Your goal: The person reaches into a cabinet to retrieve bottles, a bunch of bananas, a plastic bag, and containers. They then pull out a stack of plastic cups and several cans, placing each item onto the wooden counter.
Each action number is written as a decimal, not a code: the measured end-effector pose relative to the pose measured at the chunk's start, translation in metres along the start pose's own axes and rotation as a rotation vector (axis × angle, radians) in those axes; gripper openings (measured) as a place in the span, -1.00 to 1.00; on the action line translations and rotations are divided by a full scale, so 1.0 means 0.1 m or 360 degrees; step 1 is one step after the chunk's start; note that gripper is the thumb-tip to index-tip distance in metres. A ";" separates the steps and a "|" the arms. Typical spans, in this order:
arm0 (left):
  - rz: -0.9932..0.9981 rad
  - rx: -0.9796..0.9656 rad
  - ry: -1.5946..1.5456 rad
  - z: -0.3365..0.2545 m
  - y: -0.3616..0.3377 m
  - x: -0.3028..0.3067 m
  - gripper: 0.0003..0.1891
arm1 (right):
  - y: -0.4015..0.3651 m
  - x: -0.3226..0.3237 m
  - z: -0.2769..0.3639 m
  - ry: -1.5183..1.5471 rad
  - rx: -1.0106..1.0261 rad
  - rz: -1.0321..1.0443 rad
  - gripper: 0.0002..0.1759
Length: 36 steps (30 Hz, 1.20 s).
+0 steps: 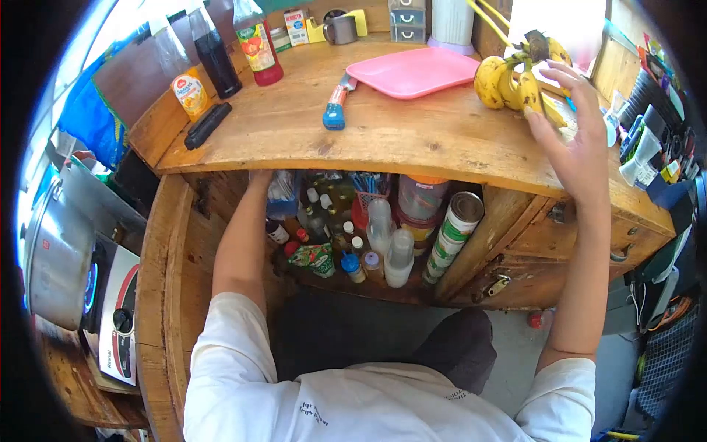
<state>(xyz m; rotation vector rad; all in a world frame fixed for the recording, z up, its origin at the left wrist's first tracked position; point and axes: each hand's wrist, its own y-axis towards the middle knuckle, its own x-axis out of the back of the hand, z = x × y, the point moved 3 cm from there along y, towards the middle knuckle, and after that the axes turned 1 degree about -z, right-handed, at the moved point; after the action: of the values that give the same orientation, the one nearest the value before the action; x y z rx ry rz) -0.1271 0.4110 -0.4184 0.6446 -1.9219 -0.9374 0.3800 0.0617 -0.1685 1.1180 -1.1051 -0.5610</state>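
Note:
My left arm reaches under the countertop into the cabinet. Only the edge of my left hand [260, 177] shows, beside a blue container [283, 205] with plastic-wrapped things; its fingers are hidden. Up on the counter, my right hand [578, 136] is at a bunch of spotted yellow bananas [508, 82]. Its thumb and fingers are spread apart, the thumb against or just in front of one banana; a firm hold is not visible. Left of the bananas lies a pink tray [416, 72]. A blue-handled tool [335, 109] rests by the tray's left end.
Bottles [258, 44], a black case [208, 125] and a metal mug [340, 29] stand on the wooden counter [412, 140]. Cabinet shelves hold a tall can [453, 236], plastic cups [400, 258] and a green packet [315, 258]. At left, a pot [59, 258] sits on a lit gas stove [118, 317].

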 end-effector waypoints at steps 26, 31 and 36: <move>0.0014 0.0424 -0.0723 -2.70 -1.55 5.19 -0.79 | -0.17 -0.19 -0.42 0.0148 0.0009 -0.0048 -0.46; -0.0143 0.0256 -0.0724 -3.03 -1.69 6.26 -0.78 | -0.17 -0.31 -0.60 -0.0161 0.0284 -0.0112 -0.57; -0.0254 -0.0135 -0.0409 -3.28 -1.86 7.46 -0.80 | -0.07 -0.26 -0.41 0.0051 0.0440 -0.0367 -0.55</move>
<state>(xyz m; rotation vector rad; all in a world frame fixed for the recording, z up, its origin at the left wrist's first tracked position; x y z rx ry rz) -0.1860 -0.3602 -0.1005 0.6606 -2.0638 -1.2464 0.4084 0.0976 -0.1869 1.5030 -1.0542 -0.5786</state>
